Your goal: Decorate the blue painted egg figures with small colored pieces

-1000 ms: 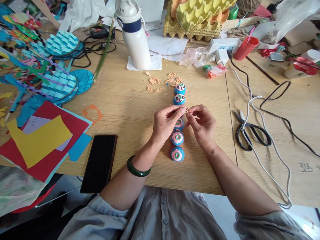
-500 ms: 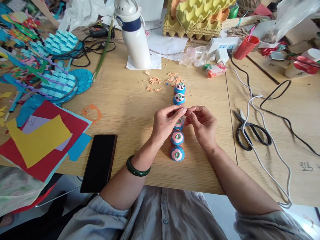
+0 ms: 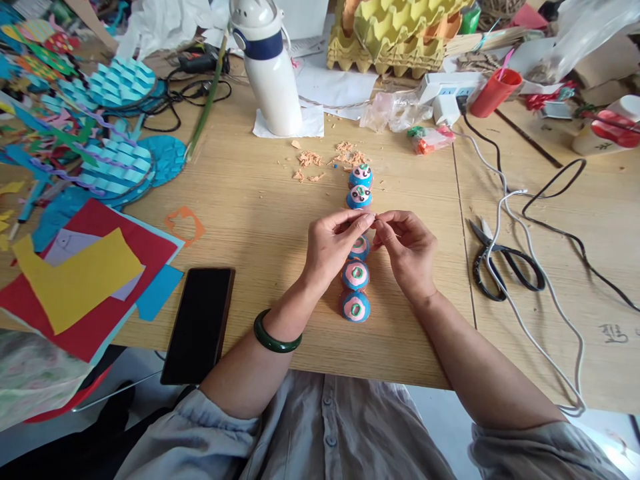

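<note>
A row of blue and pink painted cups (image 3: 356, 275) runs away from me down the middle of the wooden table (image 3: 260, 220). My left hand (image 3: 333, 247) and my right hand (image 3: 407, 250) meet just above the middle of the row. Their thumbs and forefingers pinch together on a tiny thin stick (image 3: 375, 217), which is almost hidden by the fingertips. The hands cover the middle cups. Two cups (image 3: 359, 187) show beyond the hands, and two nearer me. A green bangle (image 3: 275, 337) is on my left wrist.
A black phone (image 3: 199, 323) lies left of my arm beside coloured paper sheets (image 3: 80, 280). Black scissors (image 3: 505, 267) and cables (image 3: 525, 327) lie to the right. At the back stand a white bottle (image 3: 267, 73), yellow egg cartons (image 3: 395, 33), a red cup (image 3: 493, 93) and paper scraps (image 3: 310, 160).
The stick stuck out between my fingertips a second ago; the fingertips have closed in and now nearly cover it. Both hands stay over the row.
</note>
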Available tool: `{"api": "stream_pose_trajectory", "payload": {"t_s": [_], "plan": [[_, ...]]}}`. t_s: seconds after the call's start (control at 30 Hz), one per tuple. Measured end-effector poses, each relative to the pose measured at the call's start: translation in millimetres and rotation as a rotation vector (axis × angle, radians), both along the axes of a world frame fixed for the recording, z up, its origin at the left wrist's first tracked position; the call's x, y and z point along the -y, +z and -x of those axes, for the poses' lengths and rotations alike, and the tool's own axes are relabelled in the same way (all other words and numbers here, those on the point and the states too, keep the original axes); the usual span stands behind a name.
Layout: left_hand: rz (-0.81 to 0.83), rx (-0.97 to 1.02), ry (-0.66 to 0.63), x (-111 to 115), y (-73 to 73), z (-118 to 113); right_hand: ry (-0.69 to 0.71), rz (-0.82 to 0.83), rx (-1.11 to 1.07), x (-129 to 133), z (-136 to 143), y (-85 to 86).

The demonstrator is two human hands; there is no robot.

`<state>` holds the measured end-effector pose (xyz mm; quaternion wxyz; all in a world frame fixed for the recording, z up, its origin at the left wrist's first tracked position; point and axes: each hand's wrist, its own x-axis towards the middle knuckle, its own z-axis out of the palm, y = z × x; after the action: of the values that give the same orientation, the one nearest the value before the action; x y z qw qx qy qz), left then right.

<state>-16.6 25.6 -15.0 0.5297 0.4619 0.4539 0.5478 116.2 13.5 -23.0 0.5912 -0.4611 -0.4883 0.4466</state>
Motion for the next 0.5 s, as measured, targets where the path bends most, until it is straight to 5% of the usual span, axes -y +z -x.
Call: {"api": "stream_pose_trajectory", "payload": {"t_s": [0.5], "plan": [[-0.078, -0.147, -0.013, 1.5, 0.1, 2.9, -0.061, -0.079, 0.147, 1.2, -4.8, -6.6]]}}
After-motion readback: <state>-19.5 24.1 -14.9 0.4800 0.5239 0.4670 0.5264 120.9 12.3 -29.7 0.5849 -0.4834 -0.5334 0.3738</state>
